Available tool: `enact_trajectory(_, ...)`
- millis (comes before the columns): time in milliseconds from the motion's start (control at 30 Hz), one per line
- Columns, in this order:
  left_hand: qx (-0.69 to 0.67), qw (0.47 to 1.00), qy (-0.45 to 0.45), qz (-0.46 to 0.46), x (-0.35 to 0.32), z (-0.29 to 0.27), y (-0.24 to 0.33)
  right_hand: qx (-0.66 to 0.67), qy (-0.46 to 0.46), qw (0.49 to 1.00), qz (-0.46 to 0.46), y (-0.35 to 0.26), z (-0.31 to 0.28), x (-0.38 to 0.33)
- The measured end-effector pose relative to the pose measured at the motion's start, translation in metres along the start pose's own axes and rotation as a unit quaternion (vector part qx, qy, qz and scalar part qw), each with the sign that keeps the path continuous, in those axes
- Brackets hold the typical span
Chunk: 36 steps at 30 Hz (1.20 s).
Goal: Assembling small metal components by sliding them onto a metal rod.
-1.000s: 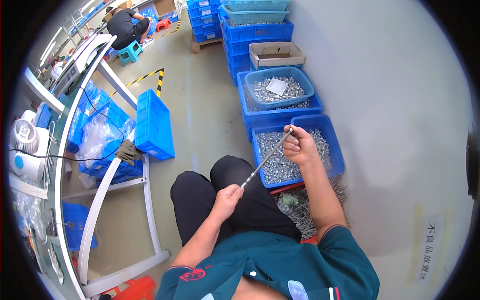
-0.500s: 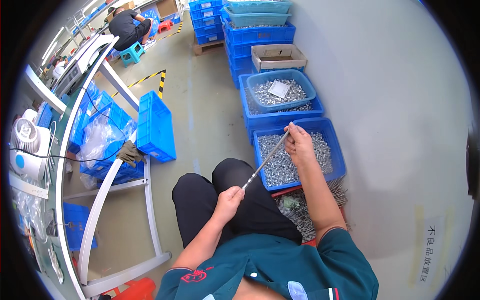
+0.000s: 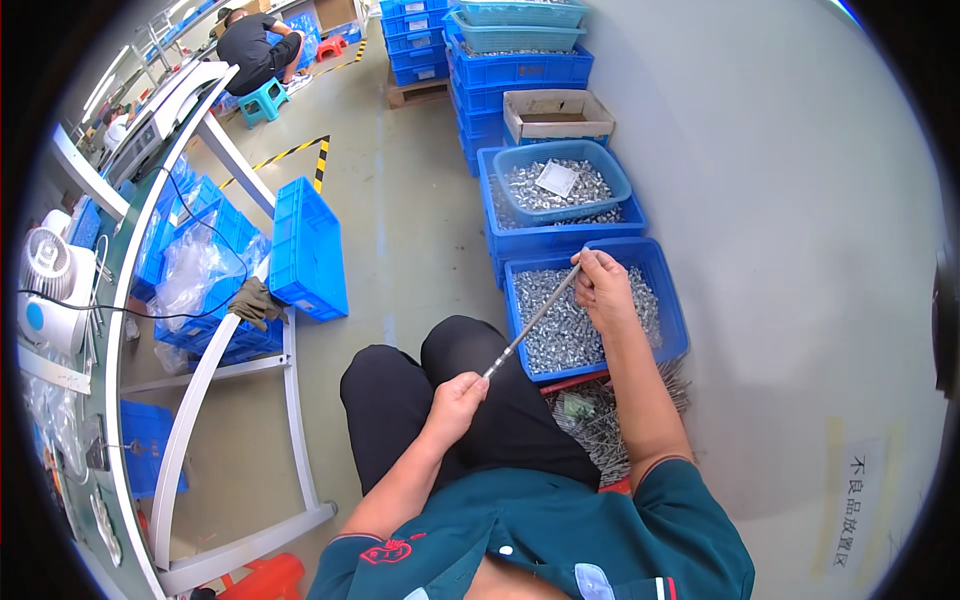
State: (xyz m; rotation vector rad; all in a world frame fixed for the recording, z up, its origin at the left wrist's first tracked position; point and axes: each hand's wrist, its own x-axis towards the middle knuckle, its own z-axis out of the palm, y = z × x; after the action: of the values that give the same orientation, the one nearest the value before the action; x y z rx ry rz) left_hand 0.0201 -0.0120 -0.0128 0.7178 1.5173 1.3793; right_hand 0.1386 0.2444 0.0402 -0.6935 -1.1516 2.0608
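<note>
Concrete floor, grey wall beside us; we sit over a blue bin (image 3: 668, 300) of small metal parts. Rod (image 3: 530, 322) slants from our lap up over the bin; left hand (image 3: 455, 398) fisted on its lower end, right hand (image 3: 602, 287) pinching the top end above the parts. Thin steel: likely stiff, light, slick; grip both ends.

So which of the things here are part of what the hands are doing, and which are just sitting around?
In use:
- thin metal rod, one end in the left hand, the other in the right hand
- blue crate of small metal parts under the right hand

Lying about:
- round blue basin
- cardboard box
- work gloves
- white fan
</note>
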Motion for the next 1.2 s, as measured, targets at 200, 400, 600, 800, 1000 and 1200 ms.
enact_trajectory(200, 0.028, 0.999, 0.022, 0.021, -0.001, -0.001, -0.002, 0.095, 0.062, 0.992, 0.047, -0.006, -0.01, 0.011)
enact_trajectory(400, 0.003, 1.0, 0.012, 0.01, -0.001, -0.001, 0.001, 0.181, -0.008, 0.975, 0.124, -0.004, -0.021, 0.012)
enact_trajectory(600, 0.0, 1.0, 0.012, 0.007, -0.001, -0.001, 0.001, 0.226, -0.021, 0.963, 0.146, -0.004, -0.021, 0.01)
enact_trajectory(800, 0.014, 1.0, 0.015, 0.013, -0.001, -0.001, -0.001, 0.21, -0.008, 0.969, 0.131, -0.006, -0.019, 0.007)
enact_trajectory(1000, 0.017, 1.0, 0.016, 0.008, -0.001, -0.002, -0.001, 0.206, -0.011, 0.971, 0.123, -0.006, -0.02, 0.005)
enact_trajectory(1200, 0.041, 0.999, 0.015, 0.024, -0.001, -0.001, -0.001, 0.208, 0.003, 0.974, 0.094, 0.0, -0.03, 0.007)
